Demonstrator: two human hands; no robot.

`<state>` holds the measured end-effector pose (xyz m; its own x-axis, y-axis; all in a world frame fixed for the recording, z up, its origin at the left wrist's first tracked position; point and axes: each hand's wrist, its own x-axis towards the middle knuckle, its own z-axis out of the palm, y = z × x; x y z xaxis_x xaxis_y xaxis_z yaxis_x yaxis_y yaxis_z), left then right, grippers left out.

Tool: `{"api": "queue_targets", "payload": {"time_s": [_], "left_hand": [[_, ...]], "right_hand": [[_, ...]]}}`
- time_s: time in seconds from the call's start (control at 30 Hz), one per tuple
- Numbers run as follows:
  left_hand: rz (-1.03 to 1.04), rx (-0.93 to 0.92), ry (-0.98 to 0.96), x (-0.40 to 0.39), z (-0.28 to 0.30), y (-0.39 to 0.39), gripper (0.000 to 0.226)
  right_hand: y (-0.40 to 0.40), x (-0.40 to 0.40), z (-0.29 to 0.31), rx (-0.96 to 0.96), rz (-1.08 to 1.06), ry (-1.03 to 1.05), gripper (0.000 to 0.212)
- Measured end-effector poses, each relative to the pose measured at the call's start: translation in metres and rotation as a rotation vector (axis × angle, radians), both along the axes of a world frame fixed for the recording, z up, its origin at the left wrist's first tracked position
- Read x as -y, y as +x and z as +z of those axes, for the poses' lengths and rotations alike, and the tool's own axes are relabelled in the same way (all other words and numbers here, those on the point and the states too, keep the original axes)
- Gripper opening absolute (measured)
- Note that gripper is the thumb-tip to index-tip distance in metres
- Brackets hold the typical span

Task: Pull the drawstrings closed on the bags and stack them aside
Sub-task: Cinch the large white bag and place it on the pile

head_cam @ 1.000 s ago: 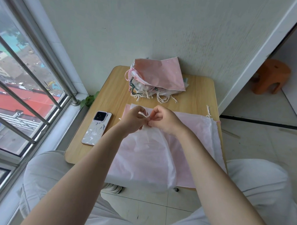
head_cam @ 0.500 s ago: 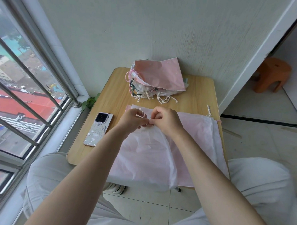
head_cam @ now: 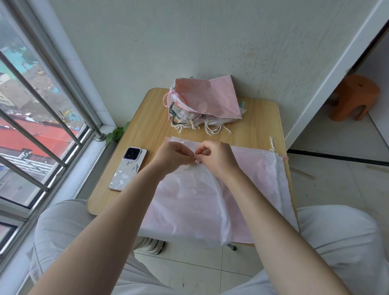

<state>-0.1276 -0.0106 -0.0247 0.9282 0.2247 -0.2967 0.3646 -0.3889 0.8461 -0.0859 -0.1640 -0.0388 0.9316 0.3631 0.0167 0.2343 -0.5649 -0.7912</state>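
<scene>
Over white bag (head_cam: 187, 204), left hand (head_cam: 171, 156), right hand (head_cam: 215, 160) still pinching drawstring (head_cam: 196, 161) (hands barely shifted).

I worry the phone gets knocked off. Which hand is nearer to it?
Left. The left hand works just right of the phone; the right hand is farther right, beyond the left.

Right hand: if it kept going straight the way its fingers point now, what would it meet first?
Probably the left hand: the right hand points leftward across the white bag, fingertips nearly touching it at the drawstring. Depth is unclear.
</scene>
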Motion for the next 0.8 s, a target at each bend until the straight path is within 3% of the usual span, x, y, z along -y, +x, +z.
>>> {"api": "queue_targets", "payload": {"time_s": [0.1, 0.23, 0.37, 0.47, 0.67, 0.8], "left_hand": [[0.015, 0.038, 0.082, 0.003, -0.002, 0.0, 0.01], [0.028, 0.094, 0.162, 0.007, -0.005, 0.001, 0.006], [-0.033, 0.181, 0.26, 0.01, -0.003, -0.001, 0.004], [-0.099, 0.223, 0.364, 0.009, -0.001, -0.003, 0.007], [-0.153, 0.337, 0.457, 0.007, -0.013, -0.006, 0.015], [-0.094, 0.484, 0.642, 0.007, -0.026, -0.008, 0.012]], "right_hand": [[0.0, -0.001, 0.001, 0.075, 0.061, -0.112, 0.012], [0.001, -0.006, 0.003, 0.257, 0.207, -0.414, 0.017], [0.004, -0.008, 0.001, 0.249, 0.245, -0.509, 0.016], [0.008, -0.005, 0.004, 0.029, 0.23, -0.391, 0.016], [0.013, -0.001, -0.001, -0.583, 0.183, 0.094, 0.019], [0.019, 0.005, -0.009, -0.894, 0.115, 0.352, 0.02]]}}
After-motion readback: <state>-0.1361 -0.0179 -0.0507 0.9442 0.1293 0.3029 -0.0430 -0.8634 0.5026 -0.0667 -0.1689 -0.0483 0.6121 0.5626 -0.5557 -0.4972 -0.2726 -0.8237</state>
